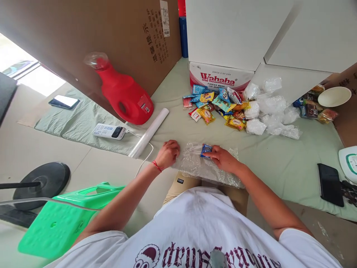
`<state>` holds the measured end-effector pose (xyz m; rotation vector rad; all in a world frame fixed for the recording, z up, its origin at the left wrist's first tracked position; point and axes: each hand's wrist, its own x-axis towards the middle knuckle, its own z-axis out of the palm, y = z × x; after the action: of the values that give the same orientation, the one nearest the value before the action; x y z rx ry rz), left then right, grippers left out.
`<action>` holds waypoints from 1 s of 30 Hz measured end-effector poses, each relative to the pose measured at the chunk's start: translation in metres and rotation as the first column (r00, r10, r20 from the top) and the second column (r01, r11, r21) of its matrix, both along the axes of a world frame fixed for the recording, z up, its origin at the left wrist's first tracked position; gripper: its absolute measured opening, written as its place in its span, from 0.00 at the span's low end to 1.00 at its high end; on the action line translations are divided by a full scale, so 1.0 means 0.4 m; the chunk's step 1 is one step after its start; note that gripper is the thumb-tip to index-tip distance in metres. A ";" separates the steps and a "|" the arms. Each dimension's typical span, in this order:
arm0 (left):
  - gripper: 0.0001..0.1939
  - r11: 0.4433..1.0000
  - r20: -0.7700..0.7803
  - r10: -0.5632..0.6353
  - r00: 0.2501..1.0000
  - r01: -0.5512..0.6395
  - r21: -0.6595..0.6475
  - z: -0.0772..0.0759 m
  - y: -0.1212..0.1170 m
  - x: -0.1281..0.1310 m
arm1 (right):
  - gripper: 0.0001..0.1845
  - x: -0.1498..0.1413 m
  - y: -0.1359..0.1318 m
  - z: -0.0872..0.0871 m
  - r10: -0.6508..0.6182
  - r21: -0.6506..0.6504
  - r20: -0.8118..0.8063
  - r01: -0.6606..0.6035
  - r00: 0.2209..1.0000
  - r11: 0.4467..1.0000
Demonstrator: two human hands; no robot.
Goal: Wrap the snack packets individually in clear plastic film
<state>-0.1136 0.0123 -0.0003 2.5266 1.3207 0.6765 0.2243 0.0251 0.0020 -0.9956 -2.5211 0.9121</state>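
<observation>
A sheet of clear plastic film [192, 163] lies spread and crinkled on the pale green cloth in front of my lap. On its upper part rests a small blue snack packet [205, 150], pinched at its right side by the fingers of my right hand [222, 159]. My left hand [169, 152] is closed, knuckles up, just left of the film; whatever its fingers may hold is hidden. A red cord circles the left wrist. Left of that hand lies a roll of clear film [150, 132].
Colourful snack packets [216, 104] and film-wrapped bundles [272, 108] are heaped ahead, before a Wahaha carton [220, 76]. A red jug [125, 93], power bank [108, 131] and phone [64, 102] are left; a black phone [330, 184] and bowl [334, 96] right. A green stool [67, 212] stands lower left.
</observation>
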 end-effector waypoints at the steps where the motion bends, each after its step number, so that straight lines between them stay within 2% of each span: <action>1: 0.11 0.998 0.032 0.045 0.998 -0.046 0.045 0.007 -0.010 -0.006 | 0.25 -0.004 0.006 -0.002 -0.009 0.005 0.005 0.009 1.000 1.000; 3: 0.12 0.988 0.098 0.091 0.991 -0.102 0.118 0.028 -0.024 0.016 | 0.24 -0.015 0.018 -0.004 -0.012 0.016 0.016 0.012 1.000 1.000; 4: 0.12 0.987 0.115 0.072 0.991 -0.088 0.133 0.038 -0.026 0.041 | 0.23 -0.019 0.025 -0.003 -0.011 0.022 0.021 0.010 1.000 1.000; 6: 0.16 0.992 0.120 -0.047 0.992 0.032 0.121 0.052 -0.018 0.110 | 0.22 -0.024 0.036 0.004 -0.007 0.040 0.035 0.005 0.999 0.999; 7: 0.17 0.985 0.130 -0.157 0.979 0.146 0.094 0.053 -0.008 0.146 | 0.21 -0.023 0.040 0.010 -0.002 0.048 0.038 0.000 0.999 0.999; 9: 0.19 0.950 0.152 -0.309 0.939 0.310 0.020 0.043 0.017 0.206 | 0.19 -0.012 0.037 0.026 0.020 0.060 0.016 -0.021 1.000 0.998; 10: 0.19 0.938 0.162 -0.340 0.926 0.346 -0.012 0.033 0.030 0.226 | 0.19 -0.002 0.027 0.035 0.037 0.067 -0.011 -0.036 0.999 0.997; 12: 0.19 0.931 0.153 -0.352 0.924 0.363 -0.050 0.009 0.051 0.245 | 0.20 0.022 -0.012 0.048 0.028 0.111 -0.078 -0.019 0.997 0.994; 15: 0.18 0.933 0.079 -0.349 0.934 0.354 -0.067 -0.016 0.063 0.242 | 0.18 0.047 -0.117 0.041 -0.103 0.247 -0.109 0.127 0.989 0.961; 18: 0.18 0.937 0.022 -0.337 0.941 0.337 -0.093 -0.014 0.063 0.239 | 0.20 0.042 -0.227 -0.004 -0.154 0.342 0.019 0.138 0.988 0.930; 21: 0.18 0.936 0.006 -0.332 0.943 0.330 -0.121 0.001 0.064 0.245 | 0.17 0.018 -0.277 -0.051 -0.187 0.346 0.124 0.134 0.974 0.928; 24: 0.16 0.929 0.018 -0.337 0.941 0.336 -0.155 0.014 0.072 0.249 | 0.14 0.002 -0.259 -0.054 -0.170 0.223 0.091 0.147 0.981 0.964; 27: 0.16 0.921 0.019 -0.347 0.938 0.344 -0.184 0.026 0.081 0.248 | 0.17 0.004 -0.205 -0.006 -0.150 0.079 -0.013 0.150 0.989 0.985; 30: 0.18 0.917 0.009 -0.354 0.935 0.349 -0.193 0.038 0.089 0.251 | 0.19 0.012 -0.127 0.051 -0.233 0.077 -0.079 0.239 0.969 0.968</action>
<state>-0.0131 0.0479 0.0150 2.5221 0.8523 0.4189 0.2291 -0.0256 0.0224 -1.1838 -2.3017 0.7486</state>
